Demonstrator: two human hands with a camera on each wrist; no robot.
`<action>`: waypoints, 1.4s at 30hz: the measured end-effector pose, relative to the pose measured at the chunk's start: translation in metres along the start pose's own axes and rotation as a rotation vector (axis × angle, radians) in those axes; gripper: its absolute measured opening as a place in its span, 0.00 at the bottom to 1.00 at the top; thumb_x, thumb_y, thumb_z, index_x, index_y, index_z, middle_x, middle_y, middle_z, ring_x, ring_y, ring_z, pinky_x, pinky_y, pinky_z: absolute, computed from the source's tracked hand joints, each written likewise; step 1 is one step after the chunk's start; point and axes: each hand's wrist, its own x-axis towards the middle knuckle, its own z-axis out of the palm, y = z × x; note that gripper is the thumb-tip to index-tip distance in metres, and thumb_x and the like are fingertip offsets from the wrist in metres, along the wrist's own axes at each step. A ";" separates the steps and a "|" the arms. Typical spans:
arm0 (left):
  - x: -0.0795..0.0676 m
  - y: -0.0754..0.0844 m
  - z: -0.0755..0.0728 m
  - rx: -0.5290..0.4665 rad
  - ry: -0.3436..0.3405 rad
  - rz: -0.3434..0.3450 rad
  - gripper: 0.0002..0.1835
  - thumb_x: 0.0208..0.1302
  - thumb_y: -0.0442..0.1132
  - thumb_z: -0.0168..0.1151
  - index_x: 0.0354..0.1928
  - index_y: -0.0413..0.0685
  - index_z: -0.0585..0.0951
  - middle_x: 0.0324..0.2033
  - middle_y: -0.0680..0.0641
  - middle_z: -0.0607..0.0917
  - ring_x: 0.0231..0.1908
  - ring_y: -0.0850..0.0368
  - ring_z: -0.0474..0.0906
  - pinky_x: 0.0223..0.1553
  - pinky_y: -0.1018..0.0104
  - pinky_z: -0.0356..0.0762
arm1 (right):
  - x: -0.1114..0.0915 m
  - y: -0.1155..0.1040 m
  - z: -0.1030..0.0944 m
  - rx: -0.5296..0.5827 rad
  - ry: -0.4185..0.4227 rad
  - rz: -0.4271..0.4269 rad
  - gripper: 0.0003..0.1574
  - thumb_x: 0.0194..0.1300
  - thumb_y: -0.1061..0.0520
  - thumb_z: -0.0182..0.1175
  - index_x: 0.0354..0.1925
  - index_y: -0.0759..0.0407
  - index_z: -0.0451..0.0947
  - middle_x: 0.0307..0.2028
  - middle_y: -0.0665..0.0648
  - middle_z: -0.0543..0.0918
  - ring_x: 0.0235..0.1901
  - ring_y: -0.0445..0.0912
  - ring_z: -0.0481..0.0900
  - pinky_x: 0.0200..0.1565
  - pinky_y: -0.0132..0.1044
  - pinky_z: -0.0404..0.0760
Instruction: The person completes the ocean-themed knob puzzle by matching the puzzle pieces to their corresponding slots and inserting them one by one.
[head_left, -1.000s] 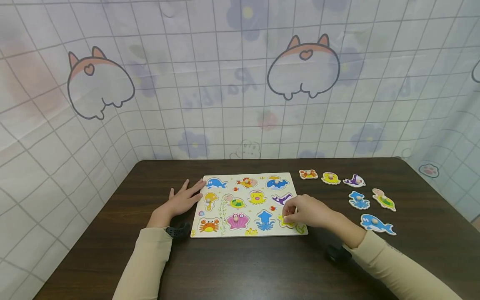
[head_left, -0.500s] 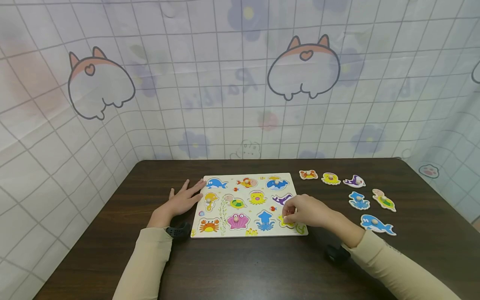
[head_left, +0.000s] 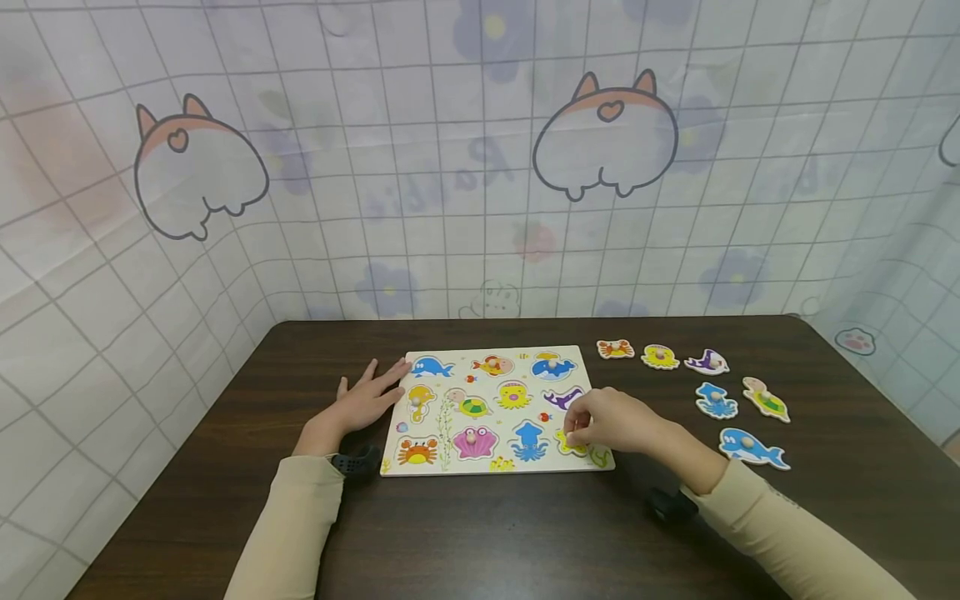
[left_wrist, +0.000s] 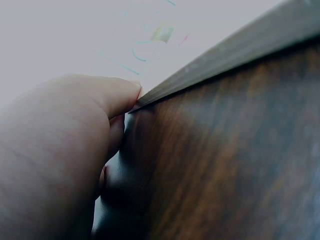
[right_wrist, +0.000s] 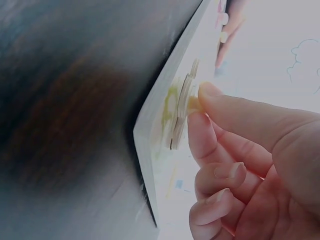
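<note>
A pale wooden peg puzzle board (head_left: 450,354) with sea-animal pictures lies flat on the dark table. The left hand (head_left: 365,406) rests at its left edge, fingers spread and straight, with fingertips on the upper left corner. At the lower right, thumb and index finger of the right hand (head_left: 618,423) pinch the knob of a yellow star-shaped puzzle piece (right_wrist: 181,112). In the right wrist view this piece sits tight over the board, its side edge showing above the surface. Knobbed pieces in the board include a pink shell (head_left: 476,443), a seahorse (head_left: 422,403), a fish (head_left: 492,365) and a whale (head_left: 553,367).
Loose knobbed pieces lie right of the board: a crab (head_left: 615,349), a yellow octopus (head_left: 660,357), a purple piece (head_left: 707,362), a squid (head_left: 716,402), a turtle (head_left: 766,400) and a blue whale (head_left: 753,448). A patterned curtain (head_left: 420,208) hangs behind the table.
</note>
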 end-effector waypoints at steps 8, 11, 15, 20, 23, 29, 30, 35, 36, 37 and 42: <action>0.001 -0.002 0.000 0.003 0.002 0.011 0.33 0.83 0.52 0.44 0.82 0.52 0.54 0.81 0.44 0.48 0.78 0.34 0.29 0.66 0.24 0.17 | 0.002 0.001 -0.001 -0.033 -0.012 0.021 0.06 0.62 0.56 0.74 0.30 0.51 0.85 0.25 0.46 0.80 0.28 0.42 0.75 0.33 0.37 0.76; 0.001 -0.003 0.000 0.006 0.005 0.009 0.33 0.83 0.52 0.44 0.82 0.52 0.54 0.81 0.44 0.48 0.78 0.34 0.29 0.66 0.24 0.17 | 0.002 0.000 -0.002 -0.044 -0.005 0.028 0.07 0.62 0.56 0.74 0.30 0.51 0.85 0.25 0.46 0.80 0.28 0.42 0.75 0.32 0.37 0.75; 0.003 -0.004 0.000 0.008 0.007 0.008 0.33 0.83 0.53 0.44 0.82 0.52 0.54 0.81 0.44 0.48 0.78 0.34 0.29 0.66 0.24 0.17 | 0.002 -0.001 -0.002 -0.044 0.010 0.029 0.07 0.62 0.57 0.74 0.30 0.51 0.85 0.25 0.45 0.80 0.28 0.42 0.75 0.32 0.37 0.76; 0.003 -0.004 0.000 0.008 0.007 0.006 0.33 0.83 0.53 0.45 0.82 0.52 0.54 0.81 0.44 0.49 0.78 0.35 0.29 0.66 0.24 0.17 | 0.003 -0.001 -0.002 -0.044 0.016 0.025 0.07 0.62 0.57 0.75 0.29 0.51 0.85 0.24 0.45 0.80 0.27 0.42 0.75 0.32 0.37 0.76; 0.002 -0.004 0.000 0.009 0.008 0.005 0.33 0.83 0.53 0.45 0.82 0.52 0.54 0.81 0.44 0.49 0.78 0.35 0.29 0.66 0.24 0.17 | 0.003 -0.001 -0.001 -0.041 0.015 0.026 0.07 0.61 0.57 0.75 0.29 0.51 0.85 0.24 0.45 0.80 0.27 0.42 0.75 0.31 0.36 0.75; 0.001 -0.002 0.000 0.013 0.004 0.003 0.33 0.83 0.53 0.44 0.82 0.52 0.53 0.81 0.44 0.48 0.78 0.34 0.29 0.66 0.24 0.18 | 0.002 -0.002 -0.002 -0.041 0.012 0.037 0.07 0.61 0.57 0.75 0.29 0.52 0.85 0.24 0.46 0.80 0.27 0.42 0.74 0.31 0.36 0.75; 0.001 -0.002 0.000 0.014 0.004 0.003 0.33 0.83 0.52 0.44 0.82 0.52 0.53 0.81 0.44 0.48 0.78 0.34 0.29 0.66 0.24 0.18 | 0.002 -0.003 -0.001 -0.041 0.010 0.039 0.07 0.61 0.57 0.75 0.29 0.52 0.85 0.24 0.46 0.80 0.27 0.42 0.74 0.31 0.36 0.75; 0.001 -0.002 0.001 0.016 0.001 0.002 0.33 0.83 0.52 0.44 0.82 0.52 0.54 0.81 0.44 0.48 0.78 0.34 0.29 0.66 0.24 0.18 | 0.002 -0.002 0.000 -0.032 0.007 0.037 0.07 0.60 0.57 0.75 0.29 0.53 0.85 0.24 0.46 0.80 0.26 0.42 0.75 0.31 0.36 0.76; 0.001 -0.002 0.001 0.016 0.001 0.002 0.33 0.83 0.52 0.44 0.82 0.52 0.54 0.81 0.44 0.48 0.78 0.34 0.29 0.66 0.24 0.18 | 0.002 -0.002 0.000 -0.030 0.007 0.037 0.07 0.60 0.57 0.75 0.29 0.53 0.85 0.24 0.46 0.80 0.26 0.42 0.75 0.31 0.36 0.76; 0.001 -0.002 0.001 0.016 0.000 0.003 0.33 0.83 0.52 0.44 0.82 0.52 0.54 0.81 0.44 0.48 0.78 0.34 0.29 0.66 0.24 0.18 | 0.002 -0.001 0.001 -0.028 0.009 0.036 0.07 0.60 0.57 0.76 0.29 0.53 0.85 0.24 0.46 0.80 0.26 0.42 0.75 0.31 0.36 0.76; 0.001 -0.002 0.001 0.016 -0.001 0.006 0.32 0.83 0.52 0.44 0.82 0.51 0.54 0.81 0.44 0.48 0.78 0.34 0.29 0.66 0.23 0.18 | 0.001 0.001 0.000 -0.002 -0.006 0.029 0.05 0.61 0.57 0.75 0.31 0.53 0.86 0.25 0.46 0.80 0.27 0.42 0.75 0.32 0.36 0.76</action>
